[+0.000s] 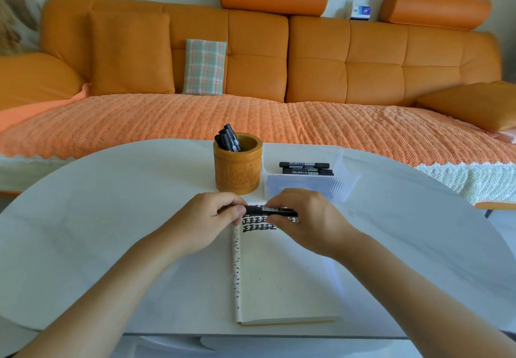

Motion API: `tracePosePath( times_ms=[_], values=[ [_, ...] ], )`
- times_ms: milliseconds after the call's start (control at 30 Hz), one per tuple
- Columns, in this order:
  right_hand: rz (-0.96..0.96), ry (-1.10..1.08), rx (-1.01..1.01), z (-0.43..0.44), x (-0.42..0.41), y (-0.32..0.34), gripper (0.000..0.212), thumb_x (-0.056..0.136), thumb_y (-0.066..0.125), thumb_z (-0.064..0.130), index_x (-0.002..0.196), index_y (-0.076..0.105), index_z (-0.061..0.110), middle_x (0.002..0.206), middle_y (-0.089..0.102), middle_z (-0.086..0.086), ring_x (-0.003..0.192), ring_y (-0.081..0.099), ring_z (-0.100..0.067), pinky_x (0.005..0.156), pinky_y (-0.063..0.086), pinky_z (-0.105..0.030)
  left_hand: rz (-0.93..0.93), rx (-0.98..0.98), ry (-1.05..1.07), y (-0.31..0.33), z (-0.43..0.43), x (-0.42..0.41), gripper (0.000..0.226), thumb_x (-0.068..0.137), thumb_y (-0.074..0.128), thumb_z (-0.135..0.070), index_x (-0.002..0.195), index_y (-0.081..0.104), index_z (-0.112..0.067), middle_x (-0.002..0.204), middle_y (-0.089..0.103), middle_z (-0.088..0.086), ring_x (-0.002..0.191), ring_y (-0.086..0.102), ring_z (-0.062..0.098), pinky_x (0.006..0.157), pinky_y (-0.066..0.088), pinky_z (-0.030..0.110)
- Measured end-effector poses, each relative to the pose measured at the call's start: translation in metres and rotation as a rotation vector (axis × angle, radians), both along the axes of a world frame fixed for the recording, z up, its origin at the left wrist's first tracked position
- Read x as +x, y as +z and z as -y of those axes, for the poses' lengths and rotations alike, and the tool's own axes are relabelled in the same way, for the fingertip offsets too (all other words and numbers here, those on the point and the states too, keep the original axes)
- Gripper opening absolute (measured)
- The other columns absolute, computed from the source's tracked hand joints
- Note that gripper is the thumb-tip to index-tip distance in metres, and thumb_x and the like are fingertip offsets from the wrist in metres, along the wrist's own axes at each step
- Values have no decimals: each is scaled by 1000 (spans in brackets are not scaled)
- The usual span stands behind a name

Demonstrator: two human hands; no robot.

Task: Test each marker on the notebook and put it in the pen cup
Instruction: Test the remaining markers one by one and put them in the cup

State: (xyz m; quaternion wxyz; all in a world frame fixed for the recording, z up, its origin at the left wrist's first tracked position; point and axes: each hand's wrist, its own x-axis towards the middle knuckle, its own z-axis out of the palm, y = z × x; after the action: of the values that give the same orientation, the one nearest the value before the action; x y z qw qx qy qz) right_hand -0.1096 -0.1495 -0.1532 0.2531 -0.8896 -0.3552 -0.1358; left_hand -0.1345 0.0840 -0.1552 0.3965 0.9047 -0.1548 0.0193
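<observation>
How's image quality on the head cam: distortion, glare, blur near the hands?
Head view: the wide-angle lens bows the table edge and the sofa; light is soft and even, no glare on the table, only a faint shadow beside the notebook; the marker gripped by the left hand and right hand is slightly soft, its label unreadable.

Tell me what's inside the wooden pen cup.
Several black markers stand in the pen cup, leaning at its left rim. Its wall hides their lower ends and the bottom.

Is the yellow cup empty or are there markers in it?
Not empty. A few black markers stick up out of the pen cup, leaning toward its left side.
</observation>
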Motion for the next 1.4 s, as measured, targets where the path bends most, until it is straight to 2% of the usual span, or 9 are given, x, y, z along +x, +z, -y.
tracePosePath(
  times_ms=[133, 233, 567, 700, 833, 933, 1067, 1233, 1400],
  values=[
    [356, 17, -170, 1, 2, 0, 20, 98, 54, 33, 99, 71, 22, 80, 61, 8, 70, 54, -17, 48, 39, -30, -14, -34, 9, -1, 2, 0, 25, 97, 55, -30, 79, 69, -21, 58, 51, -3, 53, 42, 4, 56, 33, 25],
    [343, -9, -146, -3, 1, -3, 22, 98, 51, 33, 98, 70, 22, 77, 59, 8, 67, 53, -17, 47, 35, -29, 60, -17, 7, 3, 6, -1, 23, 96, 57, -24, 76, 69, -22, 60, 56, -14, 58, 49, 4, 54, 32, 16],
    [-553, -15, 265, -15, 1, 6, 27, 103, 45, 26, 86, 66, 32, 74, 54, 8, 67, 46, -9, 66, 40, -32, 255, -43, -64, 28, 11, 17, 14, 95, 58, -21, 86, 70, -22, 72, 61, -8, 70, 56, 9, 61, 39, 15],
    [-488, -46, 292, -21, 8, 19, 30, 102, 49, 20, 95, 64, 44, 95, 59, -2, 77, 58, -17, 77, 51, -38, 231, -190, 28, 32, 6, 33, 8, 92, 64, -29, 92, 72, -28, 82, 68, -15, 74, 59, 2, 64, 43, 12],
    [-452, -139, 389, -18, 25, 29, 21, 99, 54, 15, 95, 67, 32, 73, 56, 1, 61, 49, -13, 60, 44, -35, 346, -260, 260, 23, -9, 55, 17, 97, 54, -33, 105, 66, -25, 99, 64, -15, 91, 57, -3, 73, 42, 7],
    [-386, -226, 439, -25, 44, 43, 13, 97, 59, 18, 102, 69, 22, 75, 61, 1, 64, 53, -14, 63, 45, -32, 339, -310, 448, 8, -15, 74, 30, 93, 59, -27, 122, 55, -21, 113, 54, -4, 96, 53, 5, 85, 50, 26],
    [-245, -269, 475, -47, 78, 68, 16, 94, 64, 19, 109, 69, 17, 94, 70, 4, 87, 65, -13, 78, 52, -29, 164, -355, 334, -6, -6, 87, 57, 85, 64, -32, 136, 37, -33, 131, 37, -11, 123, 40, 8, 99, 41, 34],
    [-170, -276, 314, -76, 113, 81, 22, 91, 69, 24, 111, 71, 18, 95, 71, 9, 90, 65, -6, 81, 50, -21, 105, -436, 264, -13, -1, 95, 63, 69, 63, -48, 128, 42, -43, 126, 53, -11, 116, 52, 13, 95, 50, 46],
    [-174, -279, 404, -88, 124, 85, 17, 90, 70, 24, 106, 68, 21, 96, 74, 5, 87, 68, -12, 82, 56, -33, 97, -400, 291, -15, -5, 95, 69, 69, 67, -54, 131, 42, -39, 126, 51, -11, 117, 50, 12, 96, 48, 41]
  ],
)
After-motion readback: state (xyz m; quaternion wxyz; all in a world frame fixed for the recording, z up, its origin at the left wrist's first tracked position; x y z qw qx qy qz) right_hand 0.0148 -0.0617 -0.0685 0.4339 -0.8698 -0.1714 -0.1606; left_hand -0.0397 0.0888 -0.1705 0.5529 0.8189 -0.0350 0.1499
